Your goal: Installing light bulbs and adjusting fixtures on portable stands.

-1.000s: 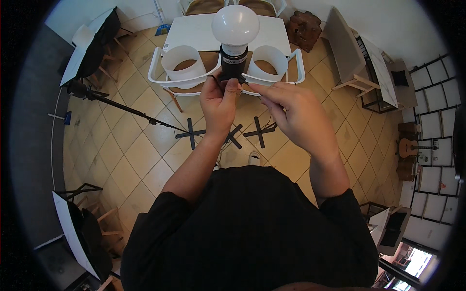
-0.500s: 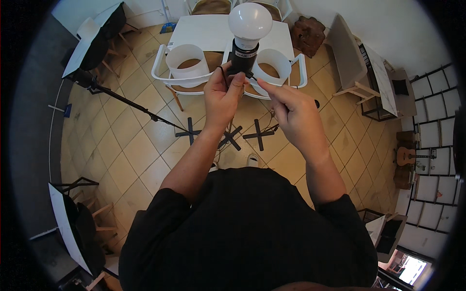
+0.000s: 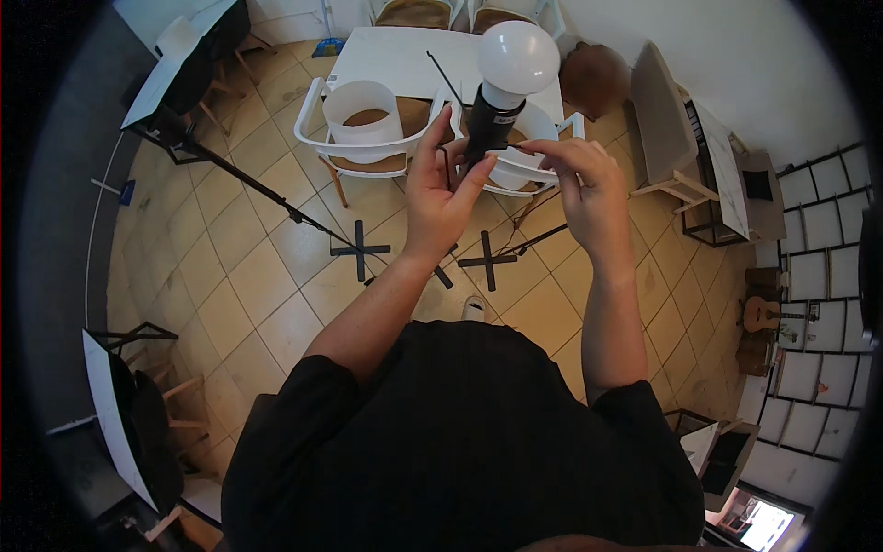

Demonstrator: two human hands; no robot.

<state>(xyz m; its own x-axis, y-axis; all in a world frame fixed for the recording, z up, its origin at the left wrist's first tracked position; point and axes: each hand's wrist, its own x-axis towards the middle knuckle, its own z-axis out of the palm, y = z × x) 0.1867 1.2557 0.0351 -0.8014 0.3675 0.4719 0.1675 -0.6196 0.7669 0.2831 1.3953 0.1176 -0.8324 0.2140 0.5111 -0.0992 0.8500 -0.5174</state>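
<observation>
A large white globe bulb (image 3: 518,57) sits in a black lamp socket (image 3: 492,122), tilted to the right above a white table. My left hand (image 3: 440,198) grips the lower part of the socket from the left, its thumb across the front and index finger pointing up. My right hand (image 3: 589,184) is closed in a pinch at the socket's right side, on a small dark part hidden by the fingertips. A thin black rod (image 3: 444,78) slants up and left from behind the socket. Beside my left palm hangs a dark cord-like piece (image 3: 446,166).
Two white armchairs, one with a translucent white cylinder (image 3: 363,115) on its seat, face the white table (image 3: 395,55). Dark cross-shaped stand bases (image 3: 360,250) are on the tiled floor (image 3: 248,267). A black pole (image 3: 248,189) slants at left; a bench (image 3: 662,120) stands at right.
The bulb and socket have shifted right and tilted that way. The thin black rod now shows up left of the socket. Both hands have moved slightly right, and my left index finger is more extended.
</observation>
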